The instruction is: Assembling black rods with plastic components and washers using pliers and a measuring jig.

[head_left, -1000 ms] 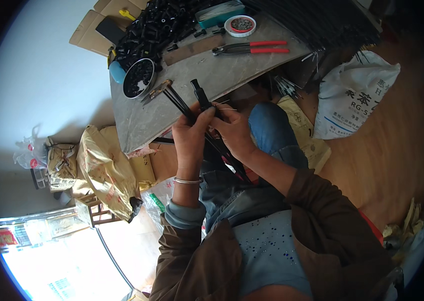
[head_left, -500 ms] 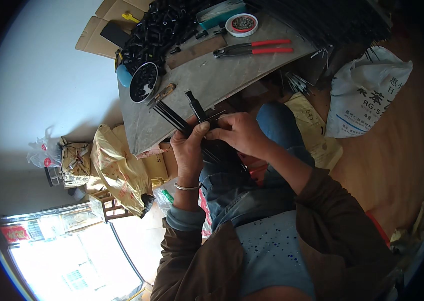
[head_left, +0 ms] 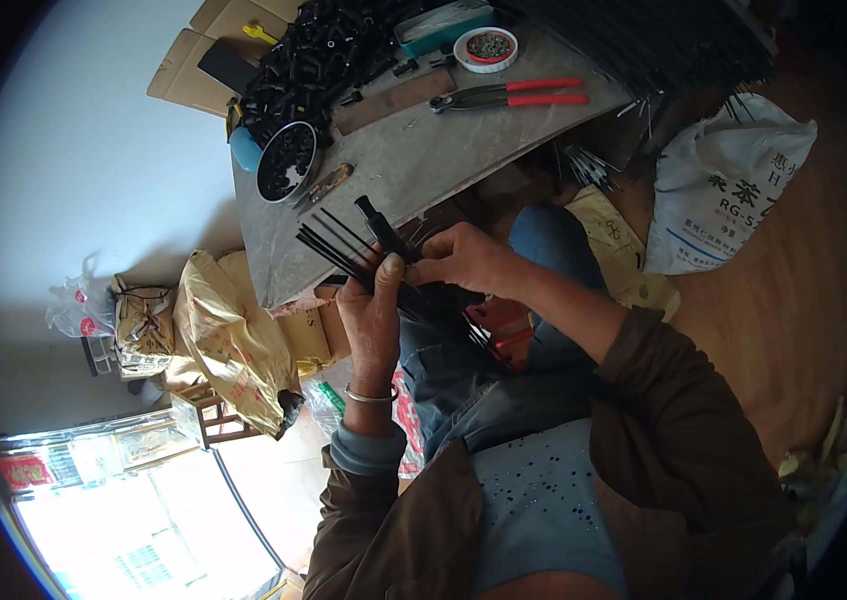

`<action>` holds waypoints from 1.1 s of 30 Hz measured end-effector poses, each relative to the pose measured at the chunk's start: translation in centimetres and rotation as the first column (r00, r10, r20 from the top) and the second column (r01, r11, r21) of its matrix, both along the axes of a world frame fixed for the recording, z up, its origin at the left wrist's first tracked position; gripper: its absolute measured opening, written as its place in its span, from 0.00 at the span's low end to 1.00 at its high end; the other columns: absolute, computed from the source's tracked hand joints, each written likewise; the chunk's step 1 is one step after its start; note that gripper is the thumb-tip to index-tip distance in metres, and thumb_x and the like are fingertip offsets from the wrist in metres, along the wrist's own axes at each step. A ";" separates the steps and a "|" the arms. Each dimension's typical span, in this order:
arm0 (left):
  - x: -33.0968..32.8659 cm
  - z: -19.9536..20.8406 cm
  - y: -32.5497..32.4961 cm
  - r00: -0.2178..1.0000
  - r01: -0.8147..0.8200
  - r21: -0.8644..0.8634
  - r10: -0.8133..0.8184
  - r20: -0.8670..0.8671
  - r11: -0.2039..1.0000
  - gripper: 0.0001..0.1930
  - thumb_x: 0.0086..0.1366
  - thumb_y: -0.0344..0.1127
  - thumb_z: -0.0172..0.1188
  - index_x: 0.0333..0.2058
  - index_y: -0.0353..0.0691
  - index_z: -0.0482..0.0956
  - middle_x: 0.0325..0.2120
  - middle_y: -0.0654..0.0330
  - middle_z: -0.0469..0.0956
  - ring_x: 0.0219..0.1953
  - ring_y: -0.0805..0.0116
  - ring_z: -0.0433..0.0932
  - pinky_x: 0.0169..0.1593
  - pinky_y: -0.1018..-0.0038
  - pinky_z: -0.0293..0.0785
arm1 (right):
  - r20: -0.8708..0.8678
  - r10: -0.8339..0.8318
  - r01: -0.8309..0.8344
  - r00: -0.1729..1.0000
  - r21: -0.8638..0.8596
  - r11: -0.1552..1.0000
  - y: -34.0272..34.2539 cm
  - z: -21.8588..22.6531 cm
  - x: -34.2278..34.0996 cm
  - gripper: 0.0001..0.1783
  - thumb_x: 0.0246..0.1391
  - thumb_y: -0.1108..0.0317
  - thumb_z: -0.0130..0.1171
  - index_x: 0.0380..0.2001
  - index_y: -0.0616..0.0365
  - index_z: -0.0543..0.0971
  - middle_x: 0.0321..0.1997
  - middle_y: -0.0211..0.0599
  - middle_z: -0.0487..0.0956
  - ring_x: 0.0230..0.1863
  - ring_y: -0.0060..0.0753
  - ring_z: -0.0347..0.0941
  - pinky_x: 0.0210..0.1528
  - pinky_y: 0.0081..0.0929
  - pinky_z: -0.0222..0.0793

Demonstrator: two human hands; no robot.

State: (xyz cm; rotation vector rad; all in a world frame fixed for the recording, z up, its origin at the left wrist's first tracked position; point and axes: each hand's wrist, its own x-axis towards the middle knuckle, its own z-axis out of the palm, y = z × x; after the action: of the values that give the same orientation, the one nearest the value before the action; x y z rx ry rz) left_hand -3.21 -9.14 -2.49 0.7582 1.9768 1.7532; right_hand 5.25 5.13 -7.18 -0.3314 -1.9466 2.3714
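Note:
My left hand (head_left: 373,315) is closed round a bundle of thin black rods (head_left: 331,245), which fan out toward the table's near edge. Rising from between my hands is a black stepped plastic tube (head_left: 381,222), tilted up and left, with my left thumb near its lower end. My right hand (head_left: 468,260) has its thumb and fingertips pinched together beside the tube's base. Whatever lies in that pinch is too small or hidden to name. Both hands are over my lap, just in front of the table (head_left: 413,160).
On the table lie red-handled pincers (head_left: 508,96), a wooden-handled tool (head_left: 328,185), a bowl of black parts (head_left: 288,165), a white dish of small metal bits (head_left: 485,50) and a heap of black fittings (head_left: 313,70). Long black rods (head_left: 643,45) fill the right. A white sack (head_left: 728,190) stands beyond.
The black tube has tipped a little farther left, and the rods have spread apart. My right hand has shifted slightly left, still pinching by the tube's base.

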 end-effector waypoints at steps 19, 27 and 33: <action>-0.9 -0.1 1.7 0.887 0.138 0.267 -0.239 0.396 0.954 0.14 0.59 0.29 0.62 0.45 0.34 0.77 0.35 0.62 0.79 0.37 0.73 0.76 0.47 0.77 0.72 | -0.097 -0.245 0.263 0.965 0.298 0.918 -0.8 1.4 2.1 0.21 0.49 0.52 0.67 0.26 0.63 0.82 0.17 0.39 0.77 0.23 0.28 0.76 0.26 0.27 0.67; -0.7 -0.7 1.2 0.876 0.155 0.305 -0.273 0.397 0.940 0.10 0.59 0.28 0.63 0.41 0.36 0.77 0.34 0.63 0.79 0.35 0.75 0.76 0.44 0.78 0.72 | -0.149 -0.229 0.262 0.962 0.267 0.927 -0.6 2.4 2.6 0.18 0.51 0.54 0.65 0.28 0.62 0.82 0.18 0.39 0.77 0.21 0.26 0.73 0.26 0.26 0.67; -0.5 -0.4 1.1 0.856 0.186 0.325 -0.315 0.409 0.927 0.10 0.59 0.30 0.63 0.40 0.36 0.77 0.34 0.64 0.79 0.35 0.75 0.76 0.44 0.78 0.72 | 0.085 -0.161 0.164 0.983 -0.021 0.986 -0.2 1.9 2.5 0.21 0.46 0.53 0.70 0.24 0.61 0.78 0.19 0.29 0.75 0.22 0.20 0.72 0.22 0.21 0.68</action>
State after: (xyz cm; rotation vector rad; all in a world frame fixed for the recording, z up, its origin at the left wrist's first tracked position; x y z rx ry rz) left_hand -3.72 -8.04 -2.92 0.5864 1.2798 1.8541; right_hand 7.73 4.96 -5.31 -0.5763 -1.8418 2.3178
